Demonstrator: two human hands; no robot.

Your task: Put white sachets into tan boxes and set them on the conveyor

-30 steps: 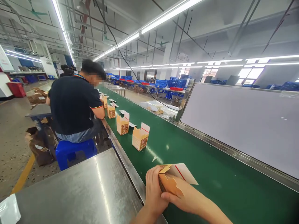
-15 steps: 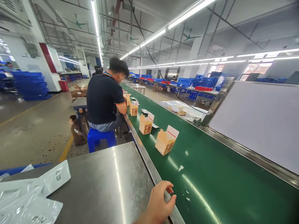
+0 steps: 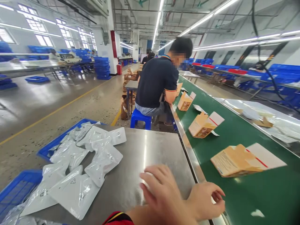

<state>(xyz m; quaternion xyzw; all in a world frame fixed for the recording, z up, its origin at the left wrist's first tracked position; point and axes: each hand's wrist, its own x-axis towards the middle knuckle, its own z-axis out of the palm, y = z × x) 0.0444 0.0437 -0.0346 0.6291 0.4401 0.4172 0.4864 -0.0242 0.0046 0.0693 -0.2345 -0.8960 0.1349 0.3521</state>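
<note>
Both hands empty, left hand spread over the steel desk, right hand loosely curled at its edge, pouches left, cartons right on belt.

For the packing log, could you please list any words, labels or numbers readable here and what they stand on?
None can be read.
Nearest carton: print on its side panel, too blurred.
Second carton: dark printed patch, illegible.
White pouches: small grey marks, too small to read.
The hands hold nothing with text.
</note>
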